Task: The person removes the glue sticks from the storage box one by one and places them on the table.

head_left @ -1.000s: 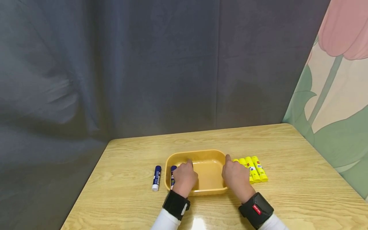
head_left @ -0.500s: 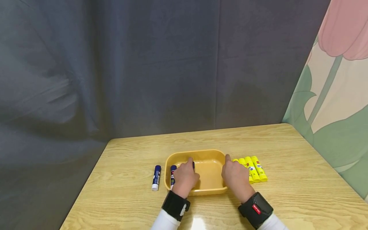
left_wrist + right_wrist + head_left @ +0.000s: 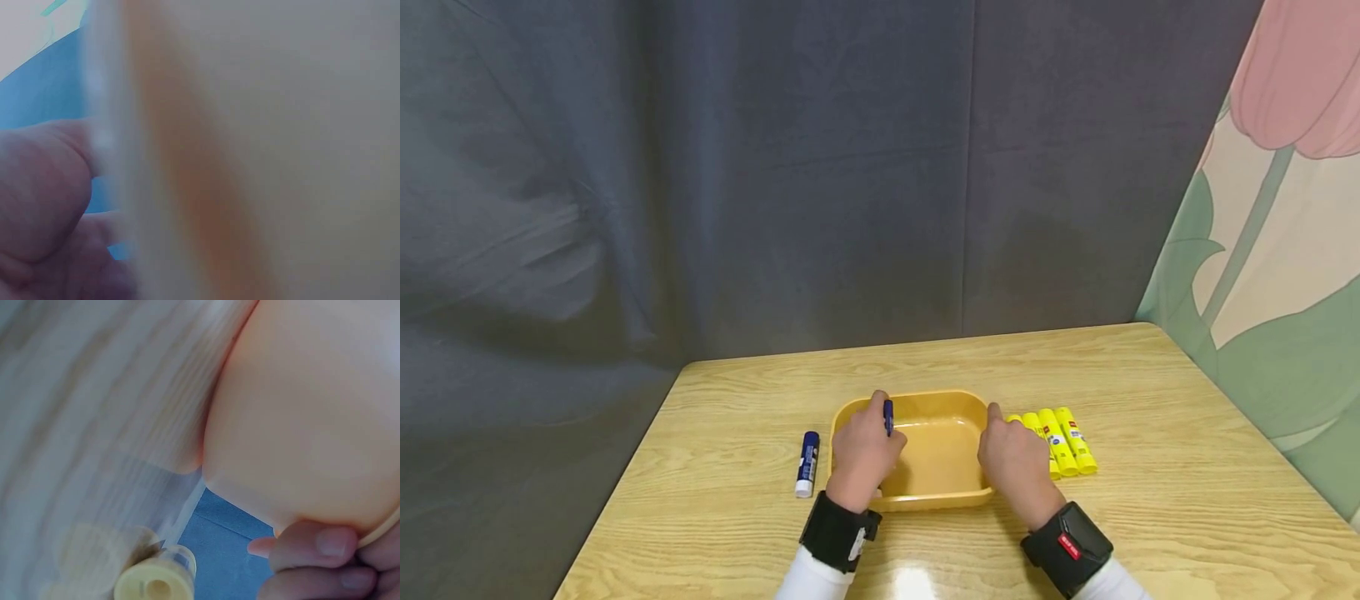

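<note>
In the head view, my left hand (image 3: 865,446) is over the left part of a shallow yellow-orange plastic tray (image 3: 943,502). A dark blue glue stick (image 3: 888,417) is held between its thumb and fingers, mostly covered by the hand. My right hand (image 3: 1018,458) grips the tray's right rim; the right wrist view shows its fingers (image 3: 312,547) curled at the tray's edge. Left of the tray, another blue glue stick (image 3: 807,464) with a white end lies on the table. The left wrist view is mostly filled by the blurred tray wall (image 3: 187,162).
Several yellow glue sticks (image 3: 1070,442) lie side by side just right of the tray, partly behind my right hand. Wooden table (image 3: 722,517) surrounds everything. A dark grey curtain (image 3: 865,183) hangs at the back, with a flower-patterned wall (image 3: 1300,275) at the right.
My left hand has risen and shifted left inside the tray with the blue glue stick, now covering another blue stick seen earlier at the tray's left side. The right hand stays put.
</note>
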`<state>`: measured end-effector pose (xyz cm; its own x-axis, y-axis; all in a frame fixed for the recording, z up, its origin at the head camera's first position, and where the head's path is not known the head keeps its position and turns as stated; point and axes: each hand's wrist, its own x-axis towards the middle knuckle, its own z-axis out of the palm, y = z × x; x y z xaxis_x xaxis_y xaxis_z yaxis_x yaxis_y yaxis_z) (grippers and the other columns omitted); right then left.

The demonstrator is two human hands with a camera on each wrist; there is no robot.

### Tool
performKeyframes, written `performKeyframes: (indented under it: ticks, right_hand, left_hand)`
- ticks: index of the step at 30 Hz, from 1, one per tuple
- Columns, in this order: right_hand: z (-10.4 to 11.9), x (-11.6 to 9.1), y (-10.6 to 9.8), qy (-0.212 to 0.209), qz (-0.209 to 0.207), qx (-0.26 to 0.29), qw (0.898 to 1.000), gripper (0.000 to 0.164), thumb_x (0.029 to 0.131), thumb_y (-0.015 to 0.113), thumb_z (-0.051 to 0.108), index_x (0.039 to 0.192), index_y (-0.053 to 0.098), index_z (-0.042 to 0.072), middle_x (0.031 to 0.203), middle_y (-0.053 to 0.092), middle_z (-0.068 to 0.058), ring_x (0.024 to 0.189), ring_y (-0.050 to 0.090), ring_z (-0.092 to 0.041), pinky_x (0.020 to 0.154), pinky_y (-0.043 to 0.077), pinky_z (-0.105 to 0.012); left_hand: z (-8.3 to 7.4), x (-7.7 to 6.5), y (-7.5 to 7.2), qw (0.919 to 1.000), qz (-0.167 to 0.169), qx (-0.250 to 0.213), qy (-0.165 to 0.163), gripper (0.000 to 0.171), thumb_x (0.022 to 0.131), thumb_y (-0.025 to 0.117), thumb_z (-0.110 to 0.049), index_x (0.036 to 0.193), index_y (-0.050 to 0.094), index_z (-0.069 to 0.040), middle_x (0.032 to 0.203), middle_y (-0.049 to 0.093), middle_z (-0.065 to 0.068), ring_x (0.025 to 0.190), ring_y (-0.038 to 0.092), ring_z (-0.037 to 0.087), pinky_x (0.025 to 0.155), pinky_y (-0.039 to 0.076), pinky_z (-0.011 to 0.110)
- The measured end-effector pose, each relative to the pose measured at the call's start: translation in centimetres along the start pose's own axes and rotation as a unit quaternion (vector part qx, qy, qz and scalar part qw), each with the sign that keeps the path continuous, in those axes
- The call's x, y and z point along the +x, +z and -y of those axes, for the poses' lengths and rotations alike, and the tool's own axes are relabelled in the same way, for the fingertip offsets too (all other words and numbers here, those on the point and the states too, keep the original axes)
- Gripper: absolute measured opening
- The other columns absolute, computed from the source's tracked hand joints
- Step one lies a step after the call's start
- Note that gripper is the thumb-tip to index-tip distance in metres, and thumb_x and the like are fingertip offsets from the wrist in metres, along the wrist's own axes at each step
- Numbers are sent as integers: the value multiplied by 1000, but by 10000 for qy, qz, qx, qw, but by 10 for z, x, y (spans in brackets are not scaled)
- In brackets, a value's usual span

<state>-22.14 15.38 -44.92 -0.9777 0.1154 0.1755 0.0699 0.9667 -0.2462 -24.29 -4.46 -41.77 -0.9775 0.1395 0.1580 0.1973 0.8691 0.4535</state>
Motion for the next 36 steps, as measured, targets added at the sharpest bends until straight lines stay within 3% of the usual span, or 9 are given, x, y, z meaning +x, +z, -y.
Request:
performKeyframes:
  ticks: [10, 26, 36]
  right_hand:
    - [0, 1, 1, 62, 103, -44, 9999, 42, 89, 46, 14, 128, 46, -5, 53, 48, -12, 36, 42, -19, 30, 35, -31]
    - [-3, 1, 3, -18, 91, -57, 9999, 41, 90, 48, 15, 125, 47, -5, 57, 51, -14, 38, 43, -20, 30, 35, -32]
    - [-2, 1, 1, -47, 128, -20, 9999, 42, 90, 47, 14, 126, 45, -6, 57, 50, -14, 38, 42, -20, 31, 36, -31]
  left_hand:
    - [4, -6, -22, 9996, -250, -120, 9, 53, 79, 66, -26, 128, 46, -16, 73, 58, 4, 46, 46, 13, 38, 36, 30]
    - [23, -14, -58, 9993, 39, -283, -227, 54, 83, 63, -24, 133, 43, -18, 94, 66, 12, 54, 51, 15, 44, 40, 31]
    - [39, -17, -80, 9966, 63, -441, -697, 56, 84, 62, -24, 135, 41, -18, 81, 63, 9, 48, 51, 15, 44, 41, 30]
